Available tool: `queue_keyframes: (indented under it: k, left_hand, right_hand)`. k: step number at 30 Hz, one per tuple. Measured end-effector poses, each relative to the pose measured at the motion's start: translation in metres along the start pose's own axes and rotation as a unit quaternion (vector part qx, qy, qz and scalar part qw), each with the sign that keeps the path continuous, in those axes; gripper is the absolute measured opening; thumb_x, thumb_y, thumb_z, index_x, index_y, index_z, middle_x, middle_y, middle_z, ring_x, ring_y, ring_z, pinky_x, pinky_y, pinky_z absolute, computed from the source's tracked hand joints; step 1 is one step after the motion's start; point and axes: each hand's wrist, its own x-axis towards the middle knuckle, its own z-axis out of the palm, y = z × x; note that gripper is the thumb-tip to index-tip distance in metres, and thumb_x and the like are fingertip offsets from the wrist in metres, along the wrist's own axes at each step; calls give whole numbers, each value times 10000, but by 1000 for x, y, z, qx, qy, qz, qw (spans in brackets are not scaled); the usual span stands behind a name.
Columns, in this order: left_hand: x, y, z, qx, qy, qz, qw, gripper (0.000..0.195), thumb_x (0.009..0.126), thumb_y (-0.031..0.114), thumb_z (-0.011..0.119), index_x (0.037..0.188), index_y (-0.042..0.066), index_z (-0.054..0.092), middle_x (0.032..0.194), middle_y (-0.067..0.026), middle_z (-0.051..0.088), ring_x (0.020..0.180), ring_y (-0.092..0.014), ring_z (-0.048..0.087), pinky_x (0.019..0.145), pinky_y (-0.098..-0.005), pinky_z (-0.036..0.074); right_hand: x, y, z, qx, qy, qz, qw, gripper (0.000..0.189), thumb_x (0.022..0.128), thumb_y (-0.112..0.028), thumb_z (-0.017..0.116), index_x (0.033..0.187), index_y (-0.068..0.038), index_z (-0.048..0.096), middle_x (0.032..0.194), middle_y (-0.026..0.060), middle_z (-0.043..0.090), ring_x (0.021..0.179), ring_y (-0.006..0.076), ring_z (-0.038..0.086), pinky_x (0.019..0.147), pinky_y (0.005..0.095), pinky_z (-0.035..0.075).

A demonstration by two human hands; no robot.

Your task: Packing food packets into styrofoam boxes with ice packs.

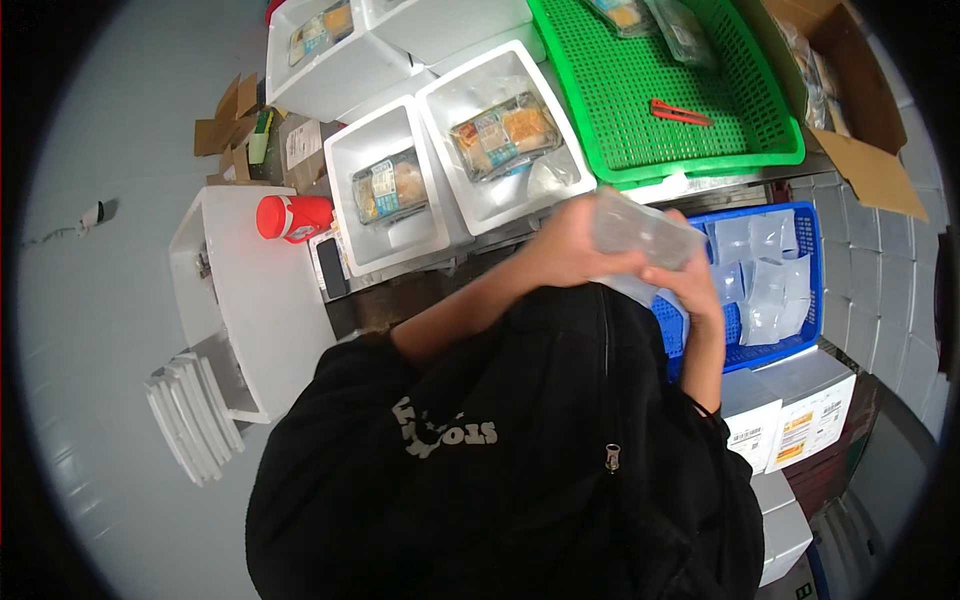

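Note:
My left hand (pixel 568 244) and my right hand (pixel 686 281) both hold translucent plastic gel ice packs (pixel 646 231) in front of my chest. The hands and packs are slightly blurred, and how many packs there are I cannot tell. Just beyond my left hand stands a white foam box (pixel 457 196) with a wrapped food tray (pixel 508 135) and a clear pouch (pixel 553 174) inside. Left of it, a second foam box (pixel 356 255) holds another wrapped food tray (pixel 390 187). Beside my right hand, a blue plastic crate (pixel 816 262) contains several similar packs (pixel 763 300).
A green plastic basket (pixel 600 97) carries a red utility knife (pixel 681 112) and wrapped packages. An open cardboard box (pixel 874 169) stands right. Leftward are a red jug (pixel 294 217), a phone (pixel 331 268), a large foam box (pixel 262 300) and stacked foam lids (pixel 195 416). Labelled white boxes (pixel 814 405) sit below the crate.

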Motion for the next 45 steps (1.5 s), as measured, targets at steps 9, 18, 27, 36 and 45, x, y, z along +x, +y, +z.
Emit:
queue_keyframes:
  k: [9, 18, 27, 36, 45]
  left_hand:
    - [-80, -23, -251, 301, 414, 0, 859, 396, 750, 249, 765, 1048, 43, 607, 945, -143, 689, 850, -271, 673, 756, -360, 522]
    - [-24, -93, -354, 647, 27, 25, 761, 507, 736, 237, 740, 1183, 119, 532, 1056, -162, 644, 984, -339, 616, 806, -438, 494]
    - [1, -161, -373, 616, -90, 152, 767, 651, 677, 66, 746, 1269, 82, 478, 1176, -165, 570, 1110, -325, 547, 935, -394, 461]
    - [2, -176, -383, 651, -99, 216, 721, 514, 707, -70, 597, 1204, 55, 554, 1180, -110, 588, 1098, -290, 558, 931, -371, 473]
    - [8, -180, -379, 679, -121, 263, 674, 546, 637, 6, 666, 1174, 60, 587, 1232, -106, 568, 1132, -266, 532, 943, -343, 461]
  right_hand:
    - [18, 10, 70, -49, 170, 50, 983, 358, 892, -128, 655, 1205, -16, 520, 1139, 104, 580, 883, 167, 645, 725, 256, 500]
    - [9, 15, 108, -109, 271, 60, 954, 375, 908, -162, 648, 1225, -5, 524, 1144, 97, 595, 897, 156, 639, 727, 249, 488]
    - [8, 22, 160, -152, 183, 71, 969, 377, 925, -142, 605, 1269, -31, 500, 1199, 105, 587, 995, 177, 626, 796, 268, 479]
    - [18, 16, 175, -232, 171, 101, 952, 385, 905, -117, 639, 1254, -11, 516, 1191, 121, 598, 1098, 199, 582, 919, 316, 471]
    - [36, 23, 174, -290, 123, 103, 943, 434, 866, -207, 691, 1217, 1, 544, 1140, 175, 632, 978, 259, 662, 803, 345, 529]
